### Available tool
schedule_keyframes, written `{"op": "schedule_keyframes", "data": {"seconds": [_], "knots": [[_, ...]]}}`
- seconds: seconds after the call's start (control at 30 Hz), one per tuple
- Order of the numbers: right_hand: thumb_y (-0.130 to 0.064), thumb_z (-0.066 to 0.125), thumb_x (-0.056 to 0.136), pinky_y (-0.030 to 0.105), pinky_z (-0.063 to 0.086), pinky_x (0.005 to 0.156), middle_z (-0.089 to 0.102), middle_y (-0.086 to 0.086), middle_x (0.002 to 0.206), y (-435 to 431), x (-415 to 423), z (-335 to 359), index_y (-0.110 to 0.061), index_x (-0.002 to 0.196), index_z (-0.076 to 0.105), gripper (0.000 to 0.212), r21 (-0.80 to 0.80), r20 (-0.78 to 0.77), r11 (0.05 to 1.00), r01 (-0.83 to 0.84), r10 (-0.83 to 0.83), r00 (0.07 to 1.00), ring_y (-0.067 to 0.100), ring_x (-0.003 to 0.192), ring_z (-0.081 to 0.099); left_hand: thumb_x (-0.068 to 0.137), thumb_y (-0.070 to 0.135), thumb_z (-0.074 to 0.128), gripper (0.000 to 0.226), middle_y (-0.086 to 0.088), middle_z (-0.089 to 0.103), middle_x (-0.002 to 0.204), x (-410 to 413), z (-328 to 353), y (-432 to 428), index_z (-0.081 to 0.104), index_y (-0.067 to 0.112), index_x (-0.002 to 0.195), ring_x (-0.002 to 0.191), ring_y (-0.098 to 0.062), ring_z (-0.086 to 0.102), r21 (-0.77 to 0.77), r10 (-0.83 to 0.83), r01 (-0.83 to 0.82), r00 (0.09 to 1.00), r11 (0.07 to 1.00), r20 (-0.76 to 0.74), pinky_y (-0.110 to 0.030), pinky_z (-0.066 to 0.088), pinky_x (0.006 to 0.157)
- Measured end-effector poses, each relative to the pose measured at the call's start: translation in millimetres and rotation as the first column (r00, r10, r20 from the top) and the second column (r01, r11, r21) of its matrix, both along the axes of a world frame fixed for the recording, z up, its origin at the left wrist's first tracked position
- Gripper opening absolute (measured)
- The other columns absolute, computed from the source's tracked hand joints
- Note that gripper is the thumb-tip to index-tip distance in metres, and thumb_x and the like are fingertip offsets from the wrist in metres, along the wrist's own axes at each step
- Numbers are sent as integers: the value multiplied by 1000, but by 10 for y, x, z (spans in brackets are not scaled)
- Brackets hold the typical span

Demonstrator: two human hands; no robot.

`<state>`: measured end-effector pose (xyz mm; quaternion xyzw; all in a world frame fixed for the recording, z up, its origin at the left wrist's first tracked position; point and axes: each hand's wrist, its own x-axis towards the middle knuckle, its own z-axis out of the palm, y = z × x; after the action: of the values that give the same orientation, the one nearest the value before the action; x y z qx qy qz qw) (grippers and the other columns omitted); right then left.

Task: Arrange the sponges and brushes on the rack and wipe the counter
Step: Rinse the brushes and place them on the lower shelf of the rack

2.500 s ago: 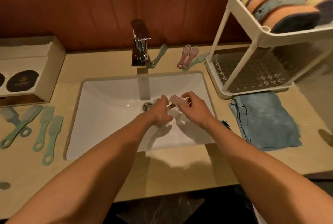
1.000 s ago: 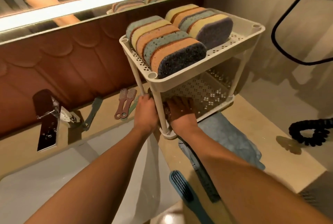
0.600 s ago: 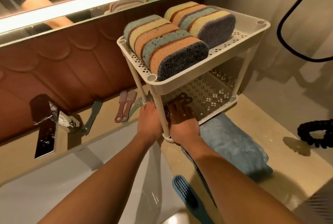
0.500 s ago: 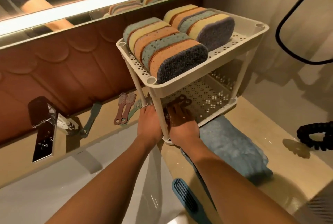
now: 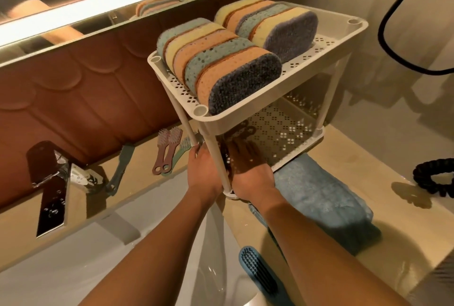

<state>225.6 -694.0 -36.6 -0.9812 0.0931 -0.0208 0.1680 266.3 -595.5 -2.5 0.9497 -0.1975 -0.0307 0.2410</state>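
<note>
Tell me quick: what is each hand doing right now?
Left hand: grips the rack at its lower corner.
Right hand: open, fingers flat on the lower shelf.

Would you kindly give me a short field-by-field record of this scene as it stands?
Top shelf: sponges standing in two rows
Lower shelf: brush handles just past the right hand, whose fingers lie flat
Left hand: at the rack front leg, grip unclear
Counter: two pink brushes, blue cloth
By the sink: blue brush
</note>
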Motion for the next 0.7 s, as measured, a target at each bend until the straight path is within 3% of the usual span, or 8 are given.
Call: {"op": "schedule_keyframes", "data": {"seconds": [0.13, 0.23, 0.33, 0.43, 0.53, 0.6, 0.63, 0.7], "knots": [[-29, 80, 76, 50, 38, 113, 55, 16, 141, -6, 28, -38, -10, 143, 49, 75, -10, 74, 1000, 14, -13, 997, 38, 131, 51, 99, 28, 47, 23, -15, 70, 110, 7, -3, -20, 66, 14, 103, 115, -34, 59, -27, 9, -9, 1000, 1000, 7, -53, 41, 108], [-34, 72, 86, 44, 30, 118, 44, 7, 151, -21, 20, -5, -19, 150, 37, 75, 8, 37, 1000, -22, 22, 999, 30, 142, 37, 99, 33, 45, 28, -16, 69, 110, 0, -15, -9, 65, 14, 104, 116, -35, 60, -15, 10, -10, 1000, 1000, -11, -53, 41, 108], [-35, 66, 90, 42, 23, 121, 35, 3, 156, -56, 26, 55, -24, 153, 28, 74, 4, -16, 998, -59, 59, 998, 26, 146, 28, 89, 52, 29, 54, -15, 70, 113, -13, 12, -37, 66, 16, 107, 118, -35, 60, -65, 2, -3, 1000, 998, -13, -54, 41, 108], [-37, 65, 91, 44, 17, 124, 26, 0, 160, -60, 64, 71, -27, 156, 19, 80, -18, -100, 996, -84, 82, 992, 26, 149, 20, 88, 45, 35, 51, -17, 67, 122, -30, 32, -44, 64, 14, 116, 124, -35, 56, -62, 40, -43, 998, 997, -54, -54, 38, 111], [-39, 62, 92, 49, 25, 121, 30, -2, 159, -45, 126, -18, -33, 153, 22, 73, 21, -207, 998, -66, 69, 976, 27, 147, 27, 89, 31, 57, 53, -19, 58, 135, -24, -13, -19, 54, 5, 134, 131, -35, 51, -105, 151, -164, 981, 981, -125, -48, 38, 112], [-39, 62, 92, 50, 31, 118, 33, -4, 157, -39, 144, -56, -37, 151, 25, 70, 53, -257, 998, -42, 54, 965, 29, 144, 33, 88, 45, 46, 60, -19, 59, 134, -51, 33, -29, 55, 5, 132, 130, -34, 51, -114, 137, -152, 982, 982, -129, -48, 38, 113], [-40, 63, 91, 50, 33, 117, 32, -4, 157, -44, 150, -53, -38, 151, 24, 72, 59, -272, 998, -35, 50, 961, 30, 144, 33, 88, 49, 40, 63, -19, 59, 134, -54, 52, -32, 56, 6, 132, 130, -33, 50, -89, 121, -134, 983, 987, -136, -48, 36, 114], [-42, 62, 91, 50, 35, 115, 27, -6, 160, -54, 146, -22, -41, 154, 16, 78, 62, -290, 998, -28, 45, 956, 31, 145, 32, 94, 32, 57, 59, -18, 47, 148, -33, 68, -15, 44, 3, 143, 140, -29, 40, 70, 101, -92, 984, 993, -145, -37, 26, 119]]}}
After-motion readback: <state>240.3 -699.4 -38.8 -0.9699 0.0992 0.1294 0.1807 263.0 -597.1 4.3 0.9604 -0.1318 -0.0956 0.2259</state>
